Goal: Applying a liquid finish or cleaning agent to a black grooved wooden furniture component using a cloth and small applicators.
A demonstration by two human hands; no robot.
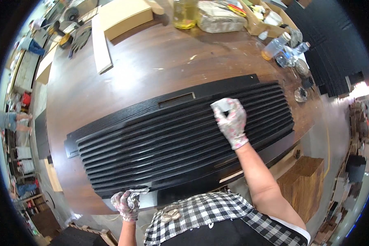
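Right hand (234, 119) near far edge of ridged panel (176, 138), open tabletop (160, 61) beyond

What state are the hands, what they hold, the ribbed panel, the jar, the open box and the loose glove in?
Left hand: gloved, closed on a cloth
Cloth: crumpled
Right hand: gloved, pinching a pad over the panel
Pad: partly hidden by fingers
Panel: lying flat, ribs up
Jar: yellow liquid inside, top out of frame
Box: open, filled with odds and ends
Glove: unworn, lying down
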